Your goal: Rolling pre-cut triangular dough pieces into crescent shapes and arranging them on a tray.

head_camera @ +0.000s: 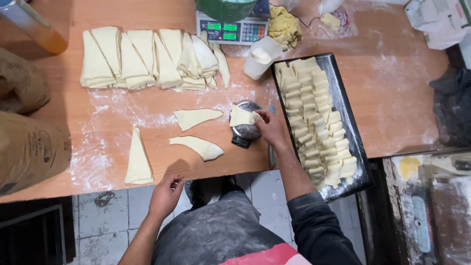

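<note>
My right hand (269, 127) pinches a small piece of pale dough (241, 117) that lies on the round metal pan of a small scale (247, 130). My left hand (166, 195) rests at the near table edge with curled fingers and holds nothing that I can see. Three flat dough triangles lie on the floured wooden table (392, 98): one (196, 117) just left of the scale, one (198, 146) below it, one (138, 159) farther left.
A row of stacked dough triangles (147, 60) lies across the back. A dark tray (344, 103) full of rolled dough pieces stands at the right. A digital scale (231, 30), a white cup (261, 56), brown sacks (29, 147) and a bottle (34, 27) ring the table.
</note>
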